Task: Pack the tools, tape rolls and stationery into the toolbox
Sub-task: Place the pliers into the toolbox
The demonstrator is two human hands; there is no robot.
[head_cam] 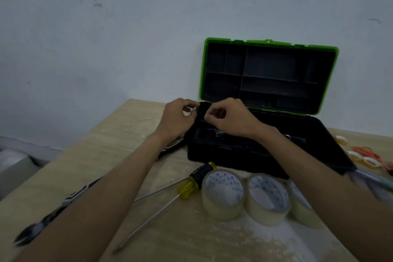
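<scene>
Screwdriver point(191, 186) lies diagonally, yellow handle toward open toolbox point(234, 155)

Tape rolls point(222, 194) and a screwdriver point(192, 183) lie before the toolbox point(212, 153); its raised lid point(268, 74) blocks behind.

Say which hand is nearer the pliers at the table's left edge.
Left. The left hand is at the toolbox's far left corner, beyond the pliers; the right hand is further right, over the box.

Improvised work area in a plain room, wood-grain table point(110, 144) against bare scuffed wall point(127, 27), open toolbox point(223, 155), screwdriver point(191, 185), tape rolls point(221, 208) laid out
</scene>
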